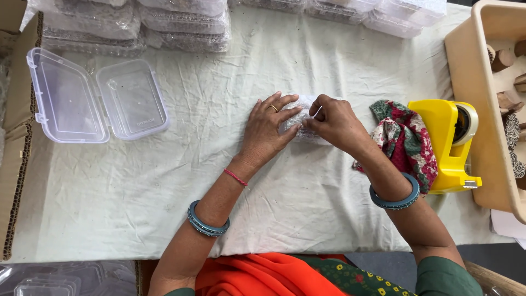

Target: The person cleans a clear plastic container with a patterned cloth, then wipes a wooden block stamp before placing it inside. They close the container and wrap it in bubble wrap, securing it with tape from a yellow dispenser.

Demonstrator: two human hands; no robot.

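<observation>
My left hand (267,131) flat, fingers spread on crinkly bubble-wrapped bundle (298,123), my right hand (334,121) pinching its wrap, long axis roughly left-right, wrinkled white cloth (307,181) underneath

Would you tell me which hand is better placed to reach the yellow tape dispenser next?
The right hand, probably. It pinches the bubble-wrapped bundle on the side nearer the yellow tape dispenser, with only the floral cloth between. The left hand lies flat on the bundle, farther away.
</observation>
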